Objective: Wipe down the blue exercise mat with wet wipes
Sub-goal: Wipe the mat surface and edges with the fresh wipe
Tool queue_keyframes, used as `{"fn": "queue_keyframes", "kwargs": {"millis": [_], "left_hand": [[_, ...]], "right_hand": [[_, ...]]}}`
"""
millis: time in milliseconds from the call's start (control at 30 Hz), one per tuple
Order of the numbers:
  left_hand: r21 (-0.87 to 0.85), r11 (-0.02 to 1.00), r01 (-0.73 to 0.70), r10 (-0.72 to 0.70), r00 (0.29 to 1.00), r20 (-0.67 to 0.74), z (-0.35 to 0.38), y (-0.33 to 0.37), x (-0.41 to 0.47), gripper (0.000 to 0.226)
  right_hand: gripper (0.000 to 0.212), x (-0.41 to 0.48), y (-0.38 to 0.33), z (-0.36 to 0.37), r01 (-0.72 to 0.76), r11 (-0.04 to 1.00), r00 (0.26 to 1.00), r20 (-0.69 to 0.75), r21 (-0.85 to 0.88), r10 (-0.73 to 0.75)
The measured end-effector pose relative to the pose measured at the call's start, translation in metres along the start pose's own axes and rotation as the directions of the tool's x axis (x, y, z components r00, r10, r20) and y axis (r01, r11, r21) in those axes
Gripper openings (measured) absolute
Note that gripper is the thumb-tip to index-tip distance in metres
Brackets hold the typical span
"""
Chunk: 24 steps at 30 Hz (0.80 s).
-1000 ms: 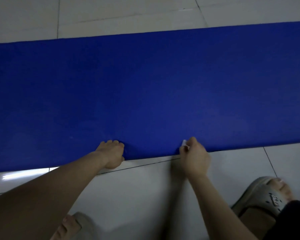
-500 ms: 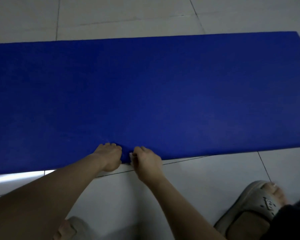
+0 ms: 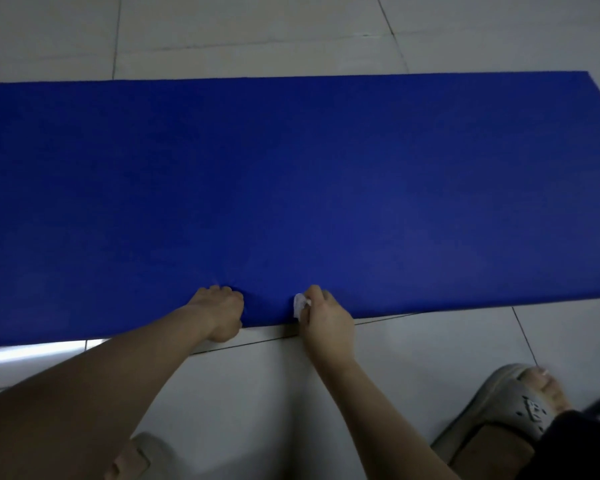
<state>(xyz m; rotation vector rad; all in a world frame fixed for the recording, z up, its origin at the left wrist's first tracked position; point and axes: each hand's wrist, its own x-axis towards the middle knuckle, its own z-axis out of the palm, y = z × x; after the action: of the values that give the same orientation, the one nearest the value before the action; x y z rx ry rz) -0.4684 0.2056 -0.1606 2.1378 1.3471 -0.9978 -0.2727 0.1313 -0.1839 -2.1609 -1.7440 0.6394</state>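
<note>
Gripping a small scrunched-up white wet wipe (image 3: pixel 300 301), the right hand (image 3: pixel 328 320) sits on the near edge of the blue mat (image 3: pixel 326 185), just below the middle of the frame. Its fingers are curled round the wipe, pushing it against the mat edge. Half a second back this hand was right up against the left one. Now there's a clear strip of blue between them, so it's slid off to the right along the edge, though not as far right as it was a second ago.

The left hand (image 3: pixel 220 311) hasn't budged. Its fingers are curled down over the same bit of the near edge, holding the mat, and a few little creases fan out into the mat from the fingertips.

The mat itself is deep blue with a dull, finely textured surface. It lies flat and runs from the left edge of the frame almost to the right, where its far corner shows at the upper right. It lies on a pale tiled floor (image 3: pixel 257 29) with dark grout lines.

A foot in a grey slipper (image 3: pixel 510 410) sits at the lower right, and another slipper (image 3: pixel 146 448) pokes in at the bottom edge.
</note>
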Motion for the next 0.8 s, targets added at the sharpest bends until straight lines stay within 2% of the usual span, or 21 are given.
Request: {"fn": "queue_keyframes", "kwargs": {"millis": [133,233,367,433,500,633,733,800], "left_hand": [[0.003,1.0,0.009,-0.009,1.0,-0.014,0.002,0.001,0.002,0.031],[0.008,1.0,0.02,-0.02,0.999,-0.025,0.002,0.002,0.003,0.033],[-0.003,1.0,0.006,-0.006,0.999,-0.033,0.003,0.0,0.002,0.035],[-0.006,1.0,-0.01,0.01,0.999,-0.033,0.003,-0.001,0.001,0.032],[-0.009,1.0,-0.021,0.021,0.999,-0.035,0.005,-0.002,0.001,0.03],[-0.011,1.0,-0.026,0.025,0.999,-0.039,0.006,-0.002,0.003,0.029],[-0.011,1.0,-0.016,0.016,0.999,-0.032,0.006,-0.002,0.003,0.032],[-0.022,1.0,-0.008,0.008,1.0,-0.026,0.008,-0.002,0.002,0.032]], "right_hand": [[0.012,-0.01,-0.033,0.024,0.064,0.998,0.998,-0.002,-0.02,-0.064],[0.015,-0.013,-0.049,0.034,0.128,0.992,0.991,0.034,0.014,-0.128],[0.007,-0.003,-0.04,0.032,0.173,0.985,0.984,0.053,-0.024,-0.172],[0.012,0.004,-0.024,0.023,0.177,0.982,0.984,0.007,-0.065,-0.177],[0.02,0.01,0.006,0.009,0.108,0.991,0.989,-0.094,-0.077,-0.115],[0.012,0.006,0.068,-0.027,-0.093,0.995,0.984,-0.157,-0.04,0.086],[0.014,0.006,0.06,-0.026,-0.182,0.981,0.962,-0.195,0.068,0.192],[0.016,0.004,0.034,-0.01,-0.159,0.981,0.977,-0.126,0.115,0.173]]}}
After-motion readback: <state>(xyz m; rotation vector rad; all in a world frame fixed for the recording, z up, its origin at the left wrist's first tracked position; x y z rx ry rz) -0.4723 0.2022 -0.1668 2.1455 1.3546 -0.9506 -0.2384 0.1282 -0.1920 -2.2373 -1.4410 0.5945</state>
